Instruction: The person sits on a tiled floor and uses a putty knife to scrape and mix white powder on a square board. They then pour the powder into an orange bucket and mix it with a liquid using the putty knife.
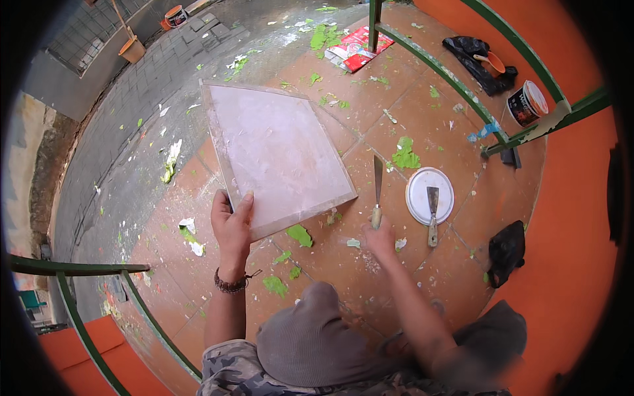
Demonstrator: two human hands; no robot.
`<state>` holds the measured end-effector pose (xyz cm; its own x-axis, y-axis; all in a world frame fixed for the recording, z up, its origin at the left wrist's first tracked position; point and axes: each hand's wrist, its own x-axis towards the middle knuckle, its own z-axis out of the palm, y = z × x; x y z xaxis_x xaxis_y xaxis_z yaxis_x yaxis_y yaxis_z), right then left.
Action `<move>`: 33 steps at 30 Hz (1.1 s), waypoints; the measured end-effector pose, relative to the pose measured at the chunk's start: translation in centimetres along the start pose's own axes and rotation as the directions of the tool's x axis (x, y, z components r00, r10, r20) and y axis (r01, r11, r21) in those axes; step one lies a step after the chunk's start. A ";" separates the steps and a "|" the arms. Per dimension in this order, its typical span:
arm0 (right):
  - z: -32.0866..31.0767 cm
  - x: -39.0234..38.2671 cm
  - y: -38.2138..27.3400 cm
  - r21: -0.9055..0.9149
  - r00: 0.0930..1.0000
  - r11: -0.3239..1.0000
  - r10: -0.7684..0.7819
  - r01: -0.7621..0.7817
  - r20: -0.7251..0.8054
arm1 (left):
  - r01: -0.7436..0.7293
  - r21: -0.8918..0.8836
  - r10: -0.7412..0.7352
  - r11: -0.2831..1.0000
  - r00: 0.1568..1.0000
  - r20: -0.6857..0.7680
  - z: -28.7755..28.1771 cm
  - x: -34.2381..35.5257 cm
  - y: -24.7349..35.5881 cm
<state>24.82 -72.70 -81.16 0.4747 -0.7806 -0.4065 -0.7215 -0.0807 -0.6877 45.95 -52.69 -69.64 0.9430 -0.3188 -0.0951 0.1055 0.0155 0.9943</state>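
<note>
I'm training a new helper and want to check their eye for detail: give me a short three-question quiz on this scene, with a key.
1. Multiple choice: what does the left hand hold?
a) a black bag
b) a pale flat panel
c) an orange-lidded tub
2. True or false: the round white lid has nothing lying on it.
3. Fill in: the narrow-bladed tool is held in the ____.

Key:
1. b
2. False; a scraper lies on it.
3. right hand
</note>
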 end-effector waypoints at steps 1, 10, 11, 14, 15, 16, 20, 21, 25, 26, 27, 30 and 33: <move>-0.1 0.1 -0.1 -0.033 0.998 0.999 0.034 -0.035 -0.046 | 0.017 -0.002 -0.017 1.000 0.999 -0.033 -1.0 0.1 -1.5; 2.5 -1.7 -0.3 -0.317 0.942 0.892 -0.336 0.321 0.008 | 0.152 0.885 -0.080 0.440 0.988 -0.130 -0.5 0.9 -14.6; 2.7 -1.7 0.1 -0.353 0.942 0.877 -0.334 0.326 0.040 | 0.112 0.900 0.018 0.422 0.991 -0.132 0.3 0.8 -15.3; 4.1 -1.8 -0.7 -0.414 0.926 0.829 -0.354 0.377 0.134 | -0.064 0.934 0.130 0.351 0.991 0.018 1.2 0.6 -19.1; 4.4 -1.6 -0.4 -0.433 0.922 0.815 -0.361 0.386 0.144 | -0.131 0.950 0.196 0.283 0.978 0.076 2.1 0.4 -19.9; 4.6 -1.5 -0.2 -0.450 0.917 0.800 -0.368 0.397 0.155 | -0.112 0.939 0.179 0.325 0.982 0.055 2.6 0.5 -20.6; 4.0 -1.2 0.1 -0.458 0.917 0.795 -0.361 0.397 0.170 | -0.095 0.962 0.159 0.255 0.986 0.055 4.0 0.3 -21.6; 4.2 -1.0 -0.4 -0.462 0.919 0.795 -0.348 0.393 0.184 | -0.105 0.960 0.145 0.259 0.987 0.069 3.8 0.4 -21.1; 6.2 2.5 -4.4 -0.524 0.926 0.763 -0.303 0.378 0.226 | -0.138 0.955 0.096 0.261 0.988 0.117 3.5 0.6 -20.7; 6.7 3.8 -6.4 -0.521 0.926 0.767 -0.295 0.376 0.234 | -0.133 0.957 0.083 0.256 0.990 0.115 3.5 0.8 -20.4; 7.1 5.2 -8.7 -0.514 0.926 0.771 -0.289 0.377 0.245 | -0.126 0.960 0.070 0.248 0.991 0.112 3.4 0.9 -20.2; 6.8 4.8 -7.9 -0.545 0.929 0.754 -0.271 0.367 0.250 | -0.120 0.960 0.043 0.255 0.993 0.113 3.7 0.8 -20.1; 5.9 2.2 -6.1 -0.522 0.931 0.776 -0.244 0.355 0.270 | -0.103 0.963 0.049 0.249 0.994 0.093 2.8 1.0 -19.6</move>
<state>33.21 -70.21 -81.45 0.7546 -0.5397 -0.3731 -0.6542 -0.6630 -0.3640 43.91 -56.00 -89.04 0.9134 -0.4048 -0.0418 -0.3744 -0.8762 0.3034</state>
